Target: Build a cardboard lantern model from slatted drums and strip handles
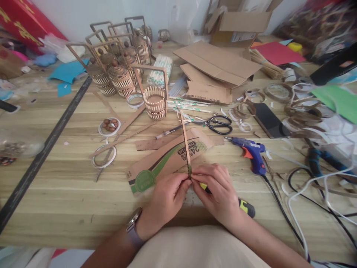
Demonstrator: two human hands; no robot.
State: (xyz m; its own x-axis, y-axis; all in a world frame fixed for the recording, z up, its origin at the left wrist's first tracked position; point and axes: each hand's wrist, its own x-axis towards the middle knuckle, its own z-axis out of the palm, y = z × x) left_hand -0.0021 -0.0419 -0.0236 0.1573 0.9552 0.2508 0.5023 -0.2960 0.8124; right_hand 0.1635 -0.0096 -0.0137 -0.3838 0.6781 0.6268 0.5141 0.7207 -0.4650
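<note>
Both hands meet near the table's front edge, pinching the near end of a narrow cardboard strip (pixel 185 139). My left hand (pixel 171 193) grips it from the left between thumb and finger, and my right hand (pixel 216 190) does the same from the right. The strip points away from me over a printed cardboard piece (pixel 167 163) with green marks. Partly under my right hand lies a yellow and black tool (pixel 246 208), its kind mostly hidden. Beyond the strip's far end are black-handled scissors (pixel 219 124) and a small open basket (pixel 154 102) with a tall handle.
At the back left stand several lidded baskets (pixel 122 78). A blue glue gun (pixel 252 150) lies to the right, near a phone (pixel 269 120) and tangled cables (pixel 295 197). Flat cardboard sheets (pixel 214 61) are stacked behind. Tape rings (pixel 103 156) lie left, one around brown beads (pixel 110 125).
</note>
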